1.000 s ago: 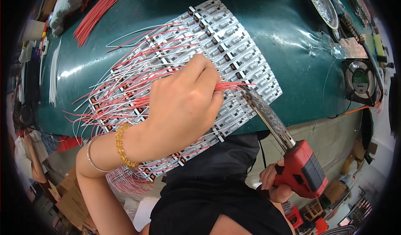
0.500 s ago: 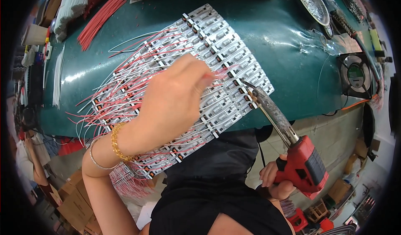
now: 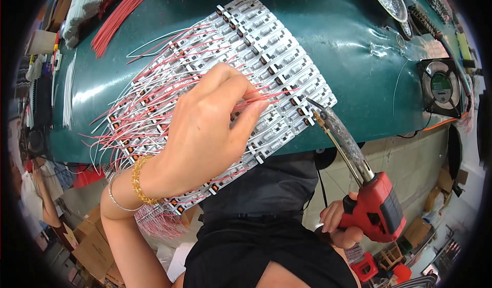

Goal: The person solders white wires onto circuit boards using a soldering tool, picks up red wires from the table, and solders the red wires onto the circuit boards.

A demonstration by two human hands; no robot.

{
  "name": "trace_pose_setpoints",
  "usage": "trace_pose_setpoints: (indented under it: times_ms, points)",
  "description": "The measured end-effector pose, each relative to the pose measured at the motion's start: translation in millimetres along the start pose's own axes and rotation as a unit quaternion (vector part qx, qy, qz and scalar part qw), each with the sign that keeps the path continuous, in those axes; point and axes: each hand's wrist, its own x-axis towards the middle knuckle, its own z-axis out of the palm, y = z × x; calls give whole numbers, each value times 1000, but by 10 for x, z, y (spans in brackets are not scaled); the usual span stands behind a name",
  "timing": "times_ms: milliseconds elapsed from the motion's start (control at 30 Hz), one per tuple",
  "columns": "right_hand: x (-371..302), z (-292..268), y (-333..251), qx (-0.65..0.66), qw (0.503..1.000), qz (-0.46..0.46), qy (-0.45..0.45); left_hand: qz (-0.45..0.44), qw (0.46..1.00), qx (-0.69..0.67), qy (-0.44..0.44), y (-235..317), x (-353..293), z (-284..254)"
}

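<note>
Left hand is pinched shut on a thin red wire, thumb and forefinger holding its free end out over the right part of the panel of white circuit strips. Right hand is clamped round the red soldering gun, trigger side in the palm; its long metal tip sits just at the panel's right edge, near the wire end but I can't tell if it touches a pad. Progress, as I read it: most strips on the left and middle already carry red and white leads, fanning off toward the lower left edge. The rows at the upper right look bare of wires, so I'd judge a good share is done and that corner is left. Panel lies tilted on the green bench. Loose red wire bundle and white wire bundle wait at the far left; small fan at the right.
</note>
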Motion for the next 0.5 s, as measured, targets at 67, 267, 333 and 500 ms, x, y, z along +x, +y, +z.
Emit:
trace_pose_setpoints:
  times_ms: [67, 267, 333, 500]
  points:
    - [-2, -18, 39, 10, 1000, -9, -13, 5, 999, 38, 5, -41, -8, 43]
    - [90, -59, 0, -41, 991, 65, -114, 23, 998, 64, 1, -65, -24, 81]
    - [118, -15, 1, -31, 992, 62, -103, 26, 998, 63, 2, -62, -18, 81]
    - [75, -44, 33, -39, 994, 47, -95, 17, 998, 64, -9, -69, -7, 83]
